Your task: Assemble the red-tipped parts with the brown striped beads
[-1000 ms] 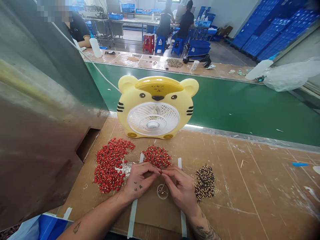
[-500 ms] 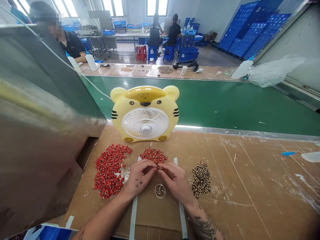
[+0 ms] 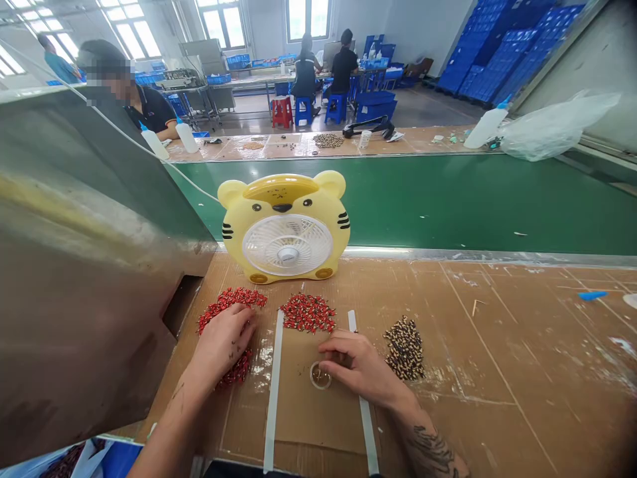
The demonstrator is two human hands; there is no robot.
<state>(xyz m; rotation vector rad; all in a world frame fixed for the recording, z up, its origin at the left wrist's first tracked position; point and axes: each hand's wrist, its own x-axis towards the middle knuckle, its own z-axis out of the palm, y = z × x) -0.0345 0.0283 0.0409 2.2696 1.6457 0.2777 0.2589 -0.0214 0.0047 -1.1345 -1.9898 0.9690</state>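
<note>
**3 piles out, 1 tiny cup, both grips down on the desk**

Quick status from my spot at the desk (image 3: 502, 312). My left grip (image 3: 222, 343) is down on the big pile of small red pieces (image 3: 231, 298), fingers curled over it. They hide the middle of the pile, so I can't tell if that hand is pinching anything or only resting there. Red shows above and below it.

My right grip (image 3: 351, 362) is loosely closed with the fingers together, just beside the small clear cup (image 3: 320, 375). I can't tell if anything's pinched there either. The cup sits on the cardboard between my hands, and there's a little something tan-looking in the bottom, too small to make out.

How far along? Hard to call. All 3 piles have plenty left in them, and I can't pick out any finished pieces. The smaller red pile (image 3: 307, 313) sits ahead of my grips, about midway between them, and the speckled brown-and-cream pile (image 3: 404, 348) is just off to the right of my right grip. 2 white tape strips (image 3: 273, 392) run on either side of the cup, and a yellow tiger-face fan (image 3: 283, 229) stands ahead of everything.
</note>
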